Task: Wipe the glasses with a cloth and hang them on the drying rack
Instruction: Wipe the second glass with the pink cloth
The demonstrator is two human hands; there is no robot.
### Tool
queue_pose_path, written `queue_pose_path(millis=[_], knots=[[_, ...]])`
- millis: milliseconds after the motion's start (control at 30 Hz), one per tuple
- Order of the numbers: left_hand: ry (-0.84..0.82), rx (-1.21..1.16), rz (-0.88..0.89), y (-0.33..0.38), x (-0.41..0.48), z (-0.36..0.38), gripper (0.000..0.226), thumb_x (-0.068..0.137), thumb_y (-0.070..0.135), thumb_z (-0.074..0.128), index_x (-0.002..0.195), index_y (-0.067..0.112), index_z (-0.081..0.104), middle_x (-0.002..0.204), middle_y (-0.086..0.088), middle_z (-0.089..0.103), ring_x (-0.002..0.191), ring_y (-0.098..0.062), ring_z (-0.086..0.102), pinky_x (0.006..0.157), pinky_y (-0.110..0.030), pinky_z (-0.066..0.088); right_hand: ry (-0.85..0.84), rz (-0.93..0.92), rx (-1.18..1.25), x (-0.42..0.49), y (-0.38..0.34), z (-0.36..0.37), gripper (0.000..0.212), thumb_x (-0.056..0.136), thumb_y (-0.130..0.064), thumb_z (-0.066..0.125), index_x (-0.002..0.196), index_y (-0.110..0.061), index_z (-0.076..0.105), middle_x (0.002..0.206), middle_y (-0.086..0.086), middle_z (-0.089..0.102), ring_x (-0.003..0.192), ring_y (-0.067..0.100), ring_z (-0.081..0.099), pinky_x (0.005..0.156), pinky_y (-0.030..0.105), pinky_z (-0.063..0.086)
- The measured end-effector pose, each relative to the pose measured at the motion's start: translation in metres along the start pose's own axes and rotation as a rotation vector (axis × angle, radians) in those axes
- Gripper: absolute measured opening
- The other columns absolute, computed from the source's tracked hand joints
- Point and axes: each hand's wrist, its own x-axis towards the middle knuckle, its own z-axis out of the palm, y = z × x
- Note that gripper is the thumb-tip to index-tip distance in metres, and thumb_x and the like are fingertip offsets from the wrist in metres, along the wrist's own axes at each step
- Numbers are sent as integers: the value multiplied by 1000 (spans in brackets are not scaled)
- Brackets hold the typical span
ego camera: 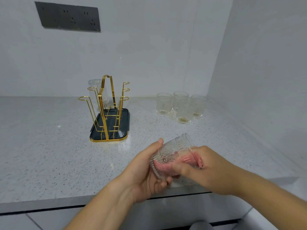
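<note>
Glass (172, 151) gripped by left hand (146, 173) (pink cloth (166, 168) inside); right hand (204, 166) pinches cloth

Bright, even light – edges bowed

Home kitchen, speckled countertop (49, 146), wall sockets (68, 17), drying rack (108, 112)

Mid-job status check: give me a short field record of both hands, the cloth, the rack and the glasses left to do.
left hand: grips the held glass, tipped on its side above the counter
right hand: holds the pink cloth inside the glass mouth
drying rack: one hung glass at back left; other visible pegs bare
waiting: four glasses upright, right of the rack
</note>
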Motion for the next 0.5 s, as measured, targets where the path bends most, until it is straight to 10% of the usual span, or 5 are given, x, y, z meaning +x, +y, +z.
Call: queue_pose_path(millis=[500], knots=[[213, -25, 351, -2, 6, -1, 43, 85, 51, 68, 100, 13, 80, 89, -16, 75, 66, -25, 68, 52, -30, 63, 709, 79, 421, 9, 23, 4, 26, 101, -36, 57, 98, -13, 69, 93, 1, 78, 92, 12, 74, 89, 30, 54]])
